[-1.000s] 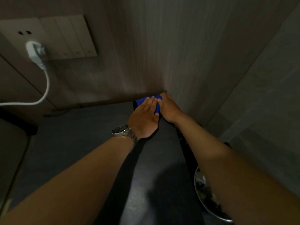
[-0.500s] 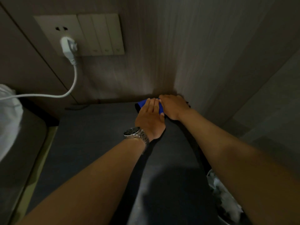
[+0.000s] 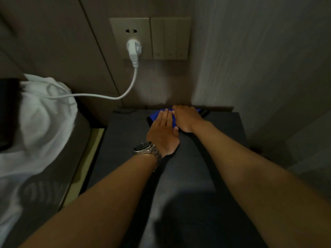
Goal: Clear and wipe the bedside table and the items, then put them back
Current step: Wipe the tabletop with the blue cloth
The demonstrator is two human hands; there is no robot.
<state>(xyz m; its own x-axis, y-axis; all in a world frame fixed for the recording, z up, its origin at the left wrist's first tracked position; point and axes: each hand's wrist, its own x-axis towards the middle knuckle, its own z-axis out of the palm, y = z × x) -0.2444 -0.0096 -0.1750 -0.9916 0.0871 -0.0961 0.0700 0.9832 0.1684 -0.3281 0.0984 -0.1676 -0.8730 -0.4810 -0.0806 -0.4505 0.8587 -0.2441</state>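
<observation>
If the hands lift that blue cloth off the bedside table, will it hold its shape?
Probably not: the blue cloth lies crumpled under both flat hands, so it likely droops. It looks thin, likely light. On the smooth bedside table it should slide easily.

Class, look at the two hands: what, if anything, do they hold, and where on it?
Nothing is gripped: left hand and right hand press flat on the blue cloth's top.

Two bare forearms, no sleeves, silver metal-link wristwatch (image 3: 147, 150) with dark dial on left wrist
</observation>
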